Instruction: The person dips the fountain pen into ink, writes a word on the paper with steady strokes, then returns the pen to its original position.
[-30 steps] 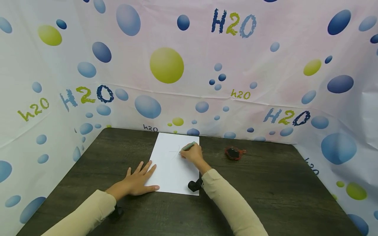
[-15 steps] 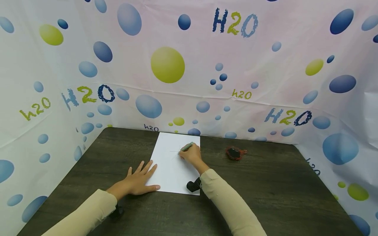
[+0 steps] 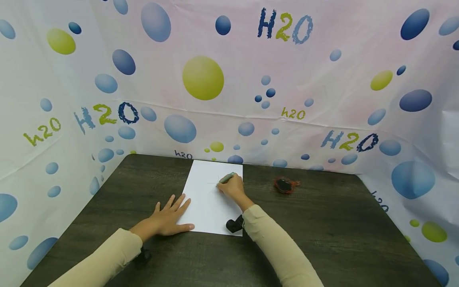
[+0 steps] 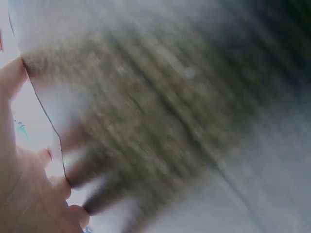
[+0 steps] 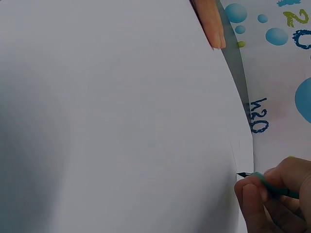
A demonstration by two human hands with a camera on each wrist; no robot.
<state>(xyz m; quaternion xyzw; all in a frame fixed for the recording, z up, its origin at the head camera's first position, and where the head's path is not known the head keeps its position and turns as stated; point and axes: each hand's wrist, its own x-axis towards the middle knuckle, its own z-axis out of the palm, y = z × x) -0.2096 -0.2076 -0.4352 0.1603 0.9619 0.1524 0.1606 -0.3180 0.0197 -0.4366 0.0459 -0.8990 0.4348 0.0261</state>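
My right hand (image 3: pixel 234 188) pinches a green pen (image 3: pixel 227 177) over the upper part of a white sheet of paper (image 3: pixel 206 209). In the right wrist view the pen's dark pointed tip (image 5: pixel 241 174) meets the sheet beside thin, faint lines. Those lines, in the head view, run across and up from near the tip. With fingers spread, my left hand (image 3: pixel 167 220) rests over the sheet's lower left edge, thumb at the bottom corner. In the left wrist view this hand (image 4: pixel 29 194) shows at the left, partly cropped.
The dark wood-grain table (image 3: pixel 333 223) carries a small orange-red rimmed object with a dark middle (image 3: pixel 285 185), right of the sheet. A black wrist camera (image 3: pixel 234 225) overlaps the sheet's lower right corner. A white curtain with bubble print (image 3: pixel 236 95) stands behind the table.
My right hand has shifted slightly left and its pen tip a little too, mostly in the first half second. The left hand keeps its place on the paper's edge.
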